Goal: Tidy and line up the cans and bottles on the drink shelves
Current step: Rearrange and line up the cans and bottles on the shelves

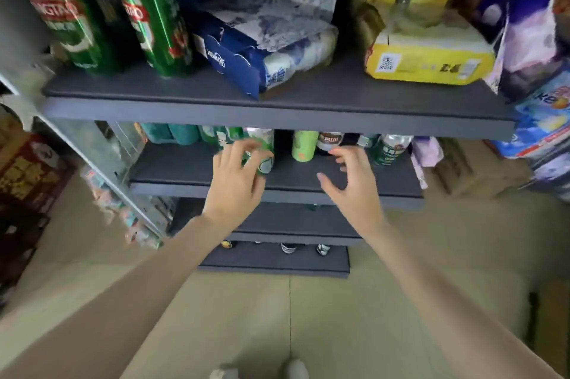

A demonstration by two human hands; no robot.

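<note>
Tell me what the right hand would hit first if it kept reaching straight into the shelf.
Probably the dark brown can just beyond the right hand; the light green can stands slightly left. Depth is unclear.

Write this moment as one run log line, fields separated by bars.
left hand: grips green and white can | right hand: open, empty, near light green can | place: dark grey middle shelf
</note>
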